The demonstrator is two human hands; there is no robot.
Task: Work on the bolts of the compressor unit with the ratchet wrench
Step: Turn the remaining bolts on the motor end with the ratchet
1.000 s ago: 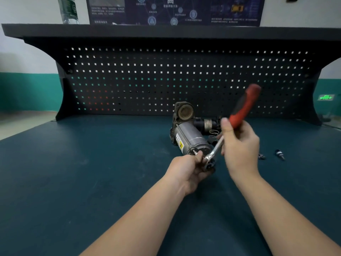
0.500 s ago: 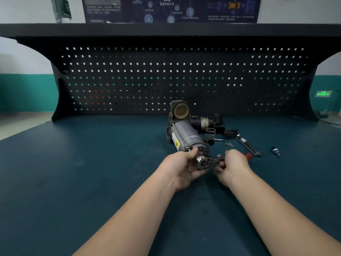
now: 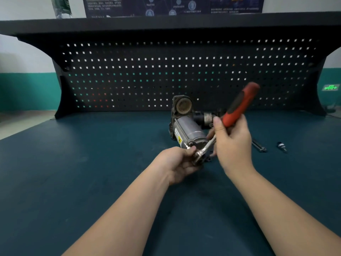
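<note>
The grey compressor unit lies on the dark green bench, its motor cylinder pointing toward me. My right hand grips the ratchet wrench by its red and black handle, which slants up and to the right. The wrench's steel head sits at the near end of the cylinder. My left hand grips that near end, fingers curled around the wrench head. The bolt under the head is hidden.
A dark rod-like tool and a small fitting lie on the bench right of the compressor. A black pegboard with a shelf closes off the back. A bottle stands on the shelf at left.
The wrench handle has swung from low and level at the right up to a raised slant, as it stood one second ago. My left hand stayed at the wrench head.
</note>
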